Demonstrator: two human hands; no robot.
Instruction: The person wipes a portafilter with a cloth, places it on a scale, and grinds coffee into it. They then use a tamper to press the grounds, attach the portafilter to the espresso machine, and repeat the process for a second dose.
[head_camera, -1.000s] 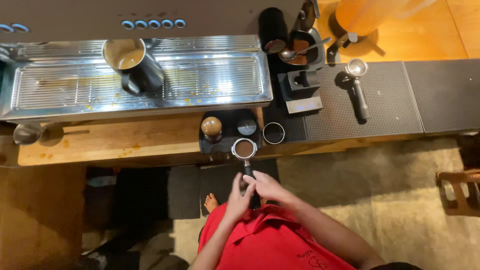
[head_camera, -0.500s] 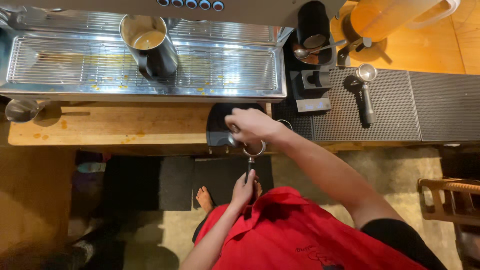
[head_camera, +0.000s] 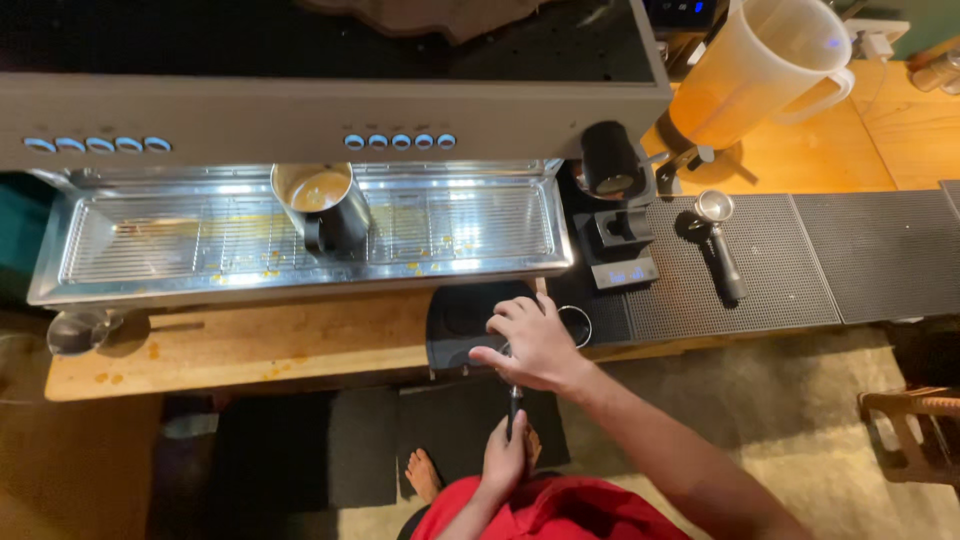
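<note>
black-handled portafilter (head_camera: 514, 398), mostly hidden; counter edge

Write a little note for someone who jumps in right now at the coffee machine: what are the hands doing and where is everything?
Left hand: gripping the black handle of the portafilter, low by the body.
Right hand: palm down over the portafilter's basket at the edge of the black tamping mat, hiding whatever is under it.
Steel milk pitcher: on the espresso machine's drip tray, with coffee inside.
Second portafilter: lying on the ribbed rubber mat.
Done: coffee in the pitcher.
Left: portafilter not yet in the machine.
</note>
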